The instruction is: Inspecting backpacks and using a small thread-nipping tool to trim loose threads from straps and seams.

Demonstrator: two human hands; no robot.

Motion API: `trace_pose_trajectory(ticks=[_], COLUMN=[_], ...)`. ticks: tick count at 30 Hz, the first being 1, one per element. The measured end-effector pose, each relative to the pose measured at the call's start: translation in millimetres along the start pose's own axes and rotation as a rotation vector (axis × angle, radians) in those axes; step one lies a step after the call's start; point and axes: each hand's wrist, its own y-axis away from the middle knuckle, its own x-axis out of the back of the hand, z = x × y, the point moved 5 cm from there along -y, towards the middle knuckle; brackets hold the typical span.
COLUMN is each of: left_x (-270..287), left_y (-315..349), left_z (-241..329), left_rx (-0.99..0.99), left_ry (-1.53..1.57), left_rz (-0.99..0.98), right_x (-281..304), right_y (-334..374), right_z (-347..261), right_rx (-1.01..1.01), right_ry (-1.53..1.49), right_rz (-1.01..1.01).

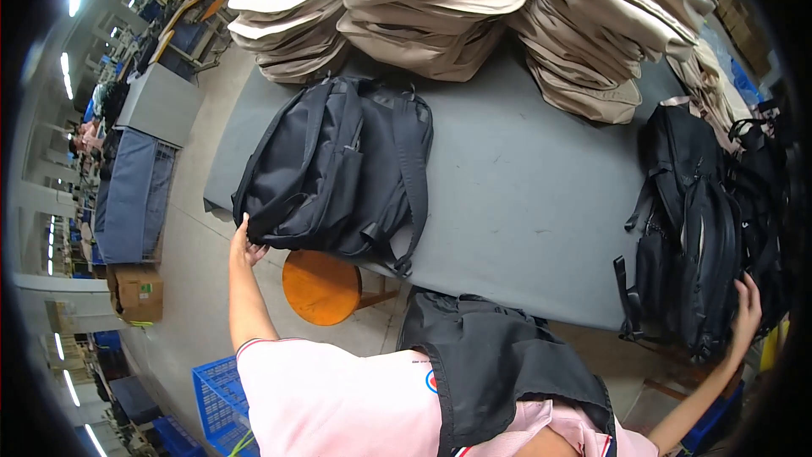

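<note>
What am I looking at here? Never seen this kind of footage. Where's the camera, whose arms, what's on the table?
There is no machine: a person wears a wide fisheye camera on the head, looking down, so straight edges bend. The arms coming in from below are the person's own. The left hand grips the near edge of a black fabric backpack lying flat on the grey table. The right hand rests against a row of black backpacks standing at the table's right end. Stacks of beige fabric bags fill the far side. A round orange stool stands below the table's near edge.
</note>
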Motion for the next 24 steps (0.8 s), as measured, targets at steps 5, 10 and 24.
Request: trace_pose_trajectory(ticks=[5, 10, 24], left_x=[25, -38, -109], left_y=[-4, 143, 251], left_z=[9, 8, -209], left_rx=[-0.271, -0.696, -0.386], left_ry=[0.117, 0.347, -1.138], left_rz=[0.086, -0.266, -1.093], right_x=[-217, -345, -338], right_y=[11, 48, 63], right_z=[-250, -402, -265], right_rx=[-0.152, 0.350, -0.143], right_ry=[-0.391, -0.610, -0.542], right_rz=[-0.683, -0.766, -0.343])
